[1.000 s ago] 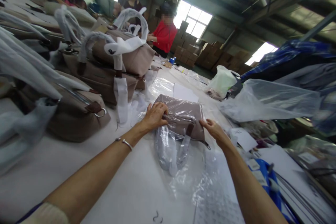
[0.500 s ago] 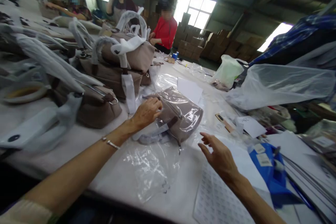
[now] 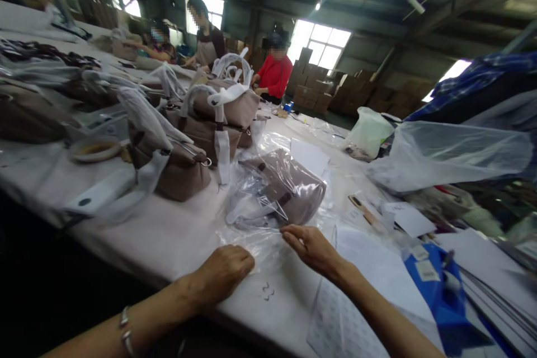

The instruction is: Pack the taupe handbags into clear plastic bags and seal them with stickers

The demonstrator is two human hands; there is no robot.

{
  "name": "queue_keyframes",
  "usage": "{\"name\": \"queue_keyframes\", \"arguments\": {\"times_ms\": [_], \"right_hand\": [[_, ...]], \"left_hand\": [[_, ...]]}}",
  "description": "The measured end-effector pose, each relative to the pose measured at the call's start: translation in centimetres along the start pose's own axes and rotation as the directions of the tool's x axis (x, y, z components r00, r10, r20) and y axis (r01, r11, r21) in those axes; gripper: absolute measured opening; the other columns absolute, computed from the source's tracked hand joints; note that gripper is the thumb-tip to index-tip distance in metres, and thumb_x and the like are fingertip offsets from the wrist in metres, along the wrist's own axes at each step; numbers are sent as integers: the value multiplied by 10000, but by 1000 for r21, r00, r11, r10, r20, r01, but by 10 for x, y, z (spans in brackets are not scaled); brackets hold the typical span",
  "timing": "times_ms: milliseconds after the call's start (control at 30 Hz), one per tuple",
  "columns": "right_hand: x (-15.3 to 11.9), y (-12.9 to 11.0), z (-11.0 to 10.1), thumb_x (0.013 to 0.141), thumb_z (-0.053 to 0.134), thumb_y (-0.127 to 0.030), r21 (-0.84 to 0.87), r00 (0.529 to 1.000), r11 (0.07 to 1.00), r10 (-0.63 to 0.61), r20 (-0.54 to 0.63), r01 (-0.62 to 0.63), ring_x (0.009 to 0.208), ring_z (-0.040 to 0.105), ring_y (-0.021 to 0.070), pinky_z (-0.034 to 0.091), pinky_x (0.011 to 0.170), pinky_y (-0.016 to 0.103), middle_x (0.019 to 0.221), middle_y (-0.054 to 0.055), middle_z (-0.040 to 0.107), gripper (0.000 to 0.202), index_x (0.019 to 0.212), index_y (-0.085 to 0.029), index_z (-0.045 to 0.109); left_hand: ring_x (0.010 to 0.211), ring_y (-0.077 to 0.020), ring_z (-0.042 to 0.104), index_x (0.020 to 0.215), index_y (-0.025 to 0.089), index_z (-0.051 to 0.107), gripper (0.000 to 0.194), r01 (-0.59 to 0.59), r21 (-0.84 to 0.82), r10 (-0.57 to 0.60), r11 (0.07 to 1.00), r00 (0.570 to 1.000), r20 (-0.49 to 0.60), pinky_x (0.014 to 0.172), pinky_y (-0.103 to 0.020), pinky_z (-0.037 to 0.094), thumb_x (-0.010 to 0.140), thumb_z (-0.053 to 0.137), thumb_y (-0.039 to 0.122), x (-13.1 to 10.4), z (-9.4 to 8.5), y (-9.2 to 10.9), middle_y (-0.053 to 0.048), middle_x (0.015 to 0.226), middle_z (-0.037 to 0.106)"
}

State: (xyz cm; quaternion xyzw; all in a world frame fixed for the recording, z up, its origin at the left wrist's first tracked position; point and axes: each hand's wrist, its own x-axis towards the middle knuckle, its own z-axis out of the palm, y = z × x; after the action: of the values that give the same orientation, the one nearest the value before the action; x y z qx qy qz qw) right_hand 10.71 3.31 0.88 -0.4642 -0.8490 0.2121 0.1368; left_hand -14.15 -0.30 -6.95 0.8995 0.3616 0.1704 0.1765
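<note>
A taupe handbag (image 3: 302, 187) lies on the white table inside a clear plastic bag (image 3: 247, 179). Its white-wrapped handles show through the film on the left. At the near end of the plastic, my left hand (image 3: 224, 274) is closed on the bag's edge, with the fingertips mostly hidden. My right hand (image 3: 308, 243) pinches the same plastic bag just below the handbag, thumb and fingers together.
More taupe handbags (image 3: 180, 173) with wrapped handles are piled at the left, beside a tape roll (image 3: 95, 151). At the right are a blue tape dispenser (image 3: 438, 285), paper sheets (image 3: 373, 257) and a phone (image 3: 363, 208). Several people work at the back, one in a red top (image 3: 274, 75).
My left hand has come off the handbag toward the table's near edge and closed on the plastic. The right hand has moved left and now pinches it. The view has shifted left.
</note>
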Motion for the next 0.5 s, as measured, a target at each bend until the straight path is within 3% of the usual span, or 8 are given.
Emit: {"name": "queue_keyframes", "arguments": {"times_ms": [67,133,167,267,333,400,433,500], "right_hand": [[-2,-3,-4,948,558,-444,78,1000,997,7,15,-8,985,695,210,526,891,320,1096,64,739,358,1199,-218,676],[-1,-5,-3,791,746,-488,49,1000,999,-19,21,18,1073,662,256,506,944,361,1198,106,698,610,1306,-194,603],[1,-6,-1,762,775,-462,-1,999,1000,-23,24,24,1066,660,270,505,935,374,1186,116,698,613,1285,-184,614],[10,-4,6,904,599,-348,-138,1000,990,1,-19,-3,835,676,220,509,771,324,908,70,726,198,907,-188,715],[16,0,9,965,473,-333,-110,995,993,35,-93,-45,680,632,169,470,661,274,730,26,679,336,720,-199,660],[21,4,11,975,444,-401,21,978,994,106,-178,-104,613,602,153,449,603,255,671,9,655,386,695,-210,627],[23,7,12,974,437,-441,106,964,984,160,-210,-140,585,594,152,443,573,250,651,6,650,403,694,-214,617],[27,11,15,967,427,-512,254,928,945,271,-256,-206,532,583,157,435,521,248,617,9,646,435,701,-219,607]], "left_hand": [[850,-181,649,912,217,622,179,25,-63,-28,998,998,-51,794,-252,487,954,452,178,5,-17,-2,-33,910,688],[902,-185,649,954,226,633,187,55,-131,-70,990,991,-110,819,-256,475,972,448,250,14,-37,-2,-31,966,692],[920,-188,649,963,230,639,197,66,-167,-89,984,987,-135,832,-261,468,976,448,277,19,-47,-2,-27,979,695],[893,-183,652,970,236,646,227,114,-331,-175,937,972,-159,820,-272,462,979,444,340,29,-67,-4,-9,946,702],[892,-183,654,1077,241,613,221,146,-493,-258,858,952,-166,817,-274,475,919,553,384,31,-71,-8,0,967,702],[897,-191,656,1159,235,568,391,172,-616,-345,769,923,-172,821,-280,487,816,678,386,33,-69,-13,3,976,702],[877,-192,656,1128,225,579,387,186,-647,-382,740,907,-177,806,-280,489,793,692,382,36,-66,-15,4,944,703],[787,-178,649,938,208,619,203,223,-645,-445,730,873,-201,737,-265,478,849,604,389,48,-63,-22,9,820,693]]}}
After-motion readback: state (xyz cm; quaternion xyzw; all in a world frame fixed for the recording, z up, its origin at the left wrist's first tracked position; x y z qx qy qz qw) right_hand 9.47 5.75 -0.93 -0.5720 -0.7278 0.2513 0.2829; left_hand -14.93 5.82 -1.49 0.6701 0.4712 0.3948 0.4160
